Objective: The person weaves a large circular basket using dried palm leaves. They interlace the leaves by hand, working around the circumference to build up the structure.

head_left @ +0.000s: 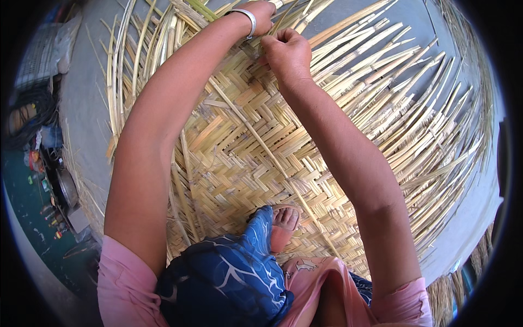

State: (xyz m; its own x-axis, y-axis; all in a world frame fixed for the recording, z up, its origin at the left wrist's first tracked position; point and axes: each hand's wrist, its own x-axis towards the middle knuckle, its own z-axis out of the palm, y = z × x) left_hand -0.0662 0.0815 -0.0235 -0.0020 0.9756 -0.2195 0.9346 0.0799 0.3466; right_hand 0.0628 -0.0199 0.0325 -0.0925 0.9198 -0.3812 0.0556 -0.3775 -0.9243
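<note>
Two hands at woven mat | left hand grip unclear | right hand pinching strip

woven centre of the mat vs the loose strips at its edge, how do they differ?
The woven centre is interlaced in a tight herringbone pattern and lies flat; the loose strips are unwoven, fan outward and have gaps between them. The left hand and right hand work where they meet. Both are the same pale yellow material.

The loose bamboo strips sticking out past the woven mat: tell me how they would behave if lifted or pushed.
The loose bamboo strips are long, thin and flat, so they probably feel light and springy. They likely flex rather than flop, since they fan out in gentle curves. Being flat, they would slide, not roll. The woven mat anchors their inner ends.
</note>
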